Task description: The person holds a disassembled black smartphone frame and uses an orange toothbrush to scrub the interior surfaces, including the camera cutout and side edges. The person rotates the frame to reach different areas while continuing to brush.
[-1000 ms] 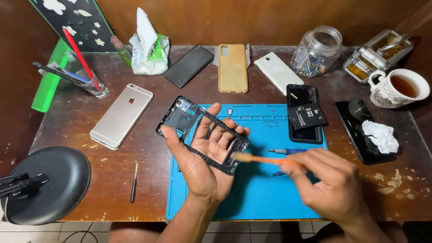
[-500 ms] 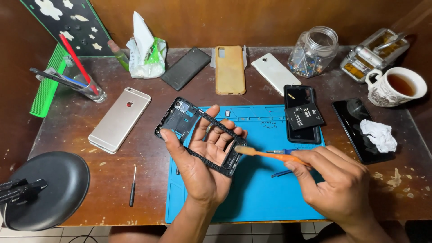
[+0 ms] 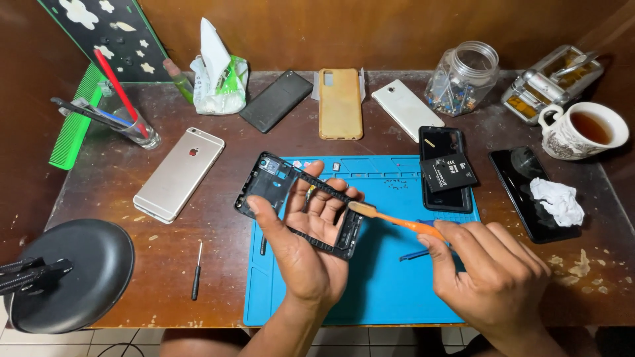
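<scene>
Over the worn wooden table [image 3: 198, 264], the left hand [image 3: 301, 248] still cradles the black plastic phone frame [image 3: 297, 201]; the right hand [image 3: 493, 277], pinching an orange toothbrush [image 3: 397, 221], has brought its bristles to the frame's edge.

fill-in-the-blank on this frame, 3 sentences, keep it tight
1. The left hand holds a black phone frame above the ____ mat.
2. The right hand holds an orange ____ against the frame's edge.
3. The cup at the table's far right holds ____.

Missing words: blue; toothbrush; tea
</scene>
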